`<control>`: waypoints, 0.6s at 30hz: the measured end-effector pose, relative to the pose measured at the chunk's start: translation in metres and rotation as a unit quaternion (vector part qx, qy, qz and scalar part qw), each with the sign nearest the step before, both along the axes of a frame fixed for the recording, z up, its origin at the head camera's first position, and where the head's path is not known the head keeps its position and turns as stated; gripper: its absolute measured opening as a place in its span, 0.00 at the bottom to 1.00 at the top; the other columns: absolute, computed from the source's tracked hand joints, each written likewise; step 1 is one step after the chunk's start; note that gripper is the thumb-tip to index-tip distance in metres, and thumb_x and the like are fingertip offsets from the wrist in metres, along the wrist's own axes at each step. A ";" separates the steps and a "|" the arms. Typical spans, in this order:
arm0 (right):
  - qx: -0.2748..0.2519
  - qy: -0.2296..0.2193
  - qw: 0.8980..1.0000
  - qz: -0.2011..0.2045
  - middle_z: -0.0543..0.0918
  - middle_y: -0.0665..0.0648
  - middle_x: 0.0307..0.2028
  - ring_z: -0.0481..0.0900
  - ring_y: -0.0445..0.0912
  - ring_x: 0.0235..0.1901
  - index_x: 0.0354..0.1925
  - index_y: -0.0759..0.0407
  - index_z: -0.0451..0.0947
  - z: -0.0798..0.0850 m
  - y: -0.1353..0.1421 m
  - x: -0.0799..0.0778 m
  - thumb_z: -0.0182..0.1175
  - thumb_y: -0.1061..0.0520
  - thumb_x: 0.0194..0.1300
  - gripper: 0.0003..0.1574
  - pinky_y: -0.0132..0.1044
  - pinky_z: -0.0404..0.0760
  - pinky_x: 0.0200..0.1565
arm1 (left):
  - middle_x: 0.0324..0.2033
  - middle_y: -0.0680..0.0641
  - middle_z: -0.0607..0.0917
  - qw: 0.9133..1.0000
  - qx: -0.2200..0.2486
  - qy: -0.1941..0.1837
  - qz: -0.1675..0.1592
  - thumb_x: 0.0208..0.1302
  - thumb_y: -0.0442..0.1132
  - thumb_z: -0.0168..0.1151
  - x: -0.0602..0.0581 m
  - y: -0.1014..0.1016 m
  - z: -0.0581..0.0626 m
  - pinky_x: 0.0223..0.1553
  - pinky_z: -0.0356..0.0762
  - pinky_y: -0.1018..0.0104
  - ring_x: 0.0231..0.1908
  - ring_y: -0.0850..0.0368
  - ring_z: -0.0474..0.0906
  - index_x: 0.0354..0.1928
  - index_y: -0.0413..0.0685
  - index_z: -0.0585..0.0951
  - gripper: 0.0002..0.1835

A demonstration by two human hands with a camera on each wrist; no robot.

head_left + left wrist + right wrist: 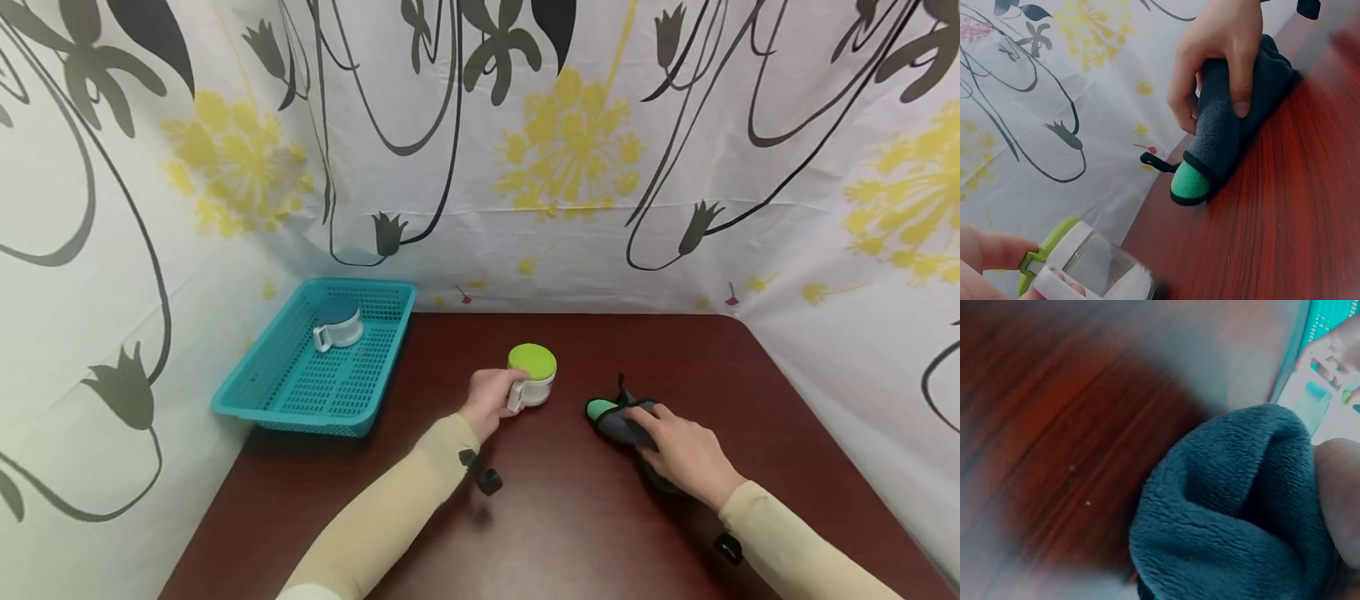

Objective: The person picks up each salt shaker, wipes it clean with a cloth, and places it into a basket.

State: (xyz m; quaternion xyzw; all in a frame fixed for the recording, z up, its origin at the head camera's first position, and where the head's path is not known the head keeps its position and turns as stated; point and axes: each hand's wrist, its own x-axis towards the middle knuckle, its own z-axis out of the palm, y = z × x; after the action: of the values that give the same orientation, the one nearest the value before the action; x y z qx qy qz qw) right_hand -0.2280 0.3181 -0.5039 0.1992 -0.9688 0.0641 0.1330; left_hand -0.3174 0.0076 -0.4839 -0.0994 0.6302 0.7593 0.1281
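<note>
My left hand (489, 402) grips the white handle of a clear jar (534, 388) with a lime-green lid near the middle of the table. In the left wrist view, the thumb lies at the lid's tab, and something white shows inside the jar (1100, 265). To the right, my right hand (686, 454) holds a folded dark grey cloth (626, 427) with black edging, a green corner and a small black loop. Seen from the right wrist, soft folds of the cloth (1222, 544) bunch beside a finger, close over the wood.
At the back left stands a turquoise plastic basket (378, 375). Inside it is a similar jar (345, 332) with a blue lid and white handle. Patterned curtain (480, 183) surrounds the dark red wooden table (540, 500) at the back and sides.
</note>
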 end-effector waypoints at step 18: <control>-0.082 0.101 0.991 0.027 0.79 0.53 0.50 0.68 0.38 0.17 0.59 0.49 0.79 0.032 -0.014 -0.008 0.74 0.63 0.52 0.35 0.34 0.64 0.16 | 0.43 0.38 0.83 0.998 -0.046 0.028 -0.026 0.62 0.45 0.68 0.037 -0.065 0.011 0.43 0.84 0.52 0.37 0.39 0.85 0.48 0.38 0.82 0.19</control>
State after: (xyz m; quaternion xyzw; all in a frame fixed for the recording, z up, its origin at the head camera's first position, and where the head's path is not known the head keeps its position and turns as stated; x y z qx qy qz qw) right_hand -0.2361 0.3045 -0.4719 0.2190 -0.9362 0.1259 0.2444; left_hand -0.2804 -0.0571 -0.4726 -0.0669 0.6704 0.7283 0.1254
